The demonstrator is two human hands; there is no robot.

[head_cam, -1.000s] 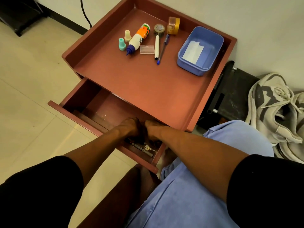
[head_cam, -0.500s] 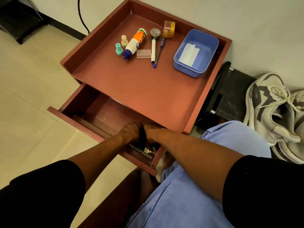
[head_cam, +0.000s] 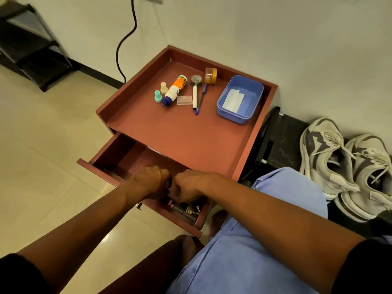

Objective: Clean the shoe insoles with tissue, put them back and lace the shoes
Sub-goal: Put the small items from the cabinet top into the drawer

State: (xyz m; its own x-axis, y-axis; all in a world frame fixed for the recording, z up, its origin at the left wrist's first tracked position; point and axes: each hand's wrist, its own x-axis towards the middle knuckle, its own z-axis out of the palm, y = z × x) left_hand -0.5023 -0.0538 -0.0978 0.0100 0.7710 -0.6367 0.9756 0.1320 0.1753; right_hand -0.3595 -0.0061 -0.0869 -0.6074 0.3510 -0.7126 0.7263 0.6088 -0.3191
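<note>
Both my hands are in the open drawer (head_cam: pixel 118 155) of a red-brown cabinet (head_cam: pixel 191 136). My left hand (head_cam: pixel 149 181) and my right hand (head_cam: pixel 189 185) sit knuckle to knuckle, fingers curled down round a small dark object (head_cam: pixel 169 183) that I cannot identify. A pair of white and grey sneakers (head_cam: pixel 322 153) with loose laces lies on a black stand (head_cam: pixel 280 141) to the right, out of reach of both hands. White folded tissue (head_cam: pixel 233 99) lies in a blue tub (head_cam: pixel 239 119) on the cabinet top.
Small metal bits (head_cam: pixel 186 210) lie in the drawer's near right corner. On the cabinet top are a glue bottle (head_cam: pixel 176 88), two pens (head_cam: pixel 195 96), a tape roll (head_cam: pixel 196 79) and an orange jar (head_cam: pixel 210 75). A black cable (head_cam: pixel 125 45) hangs on the wall. My blue-clad knee (head_cam: pixel 275 200) is at the right.
The view has tilted up, so the cabinet sits lower in the frame. Both hands stay together at the same spot in the drawer.
</note>
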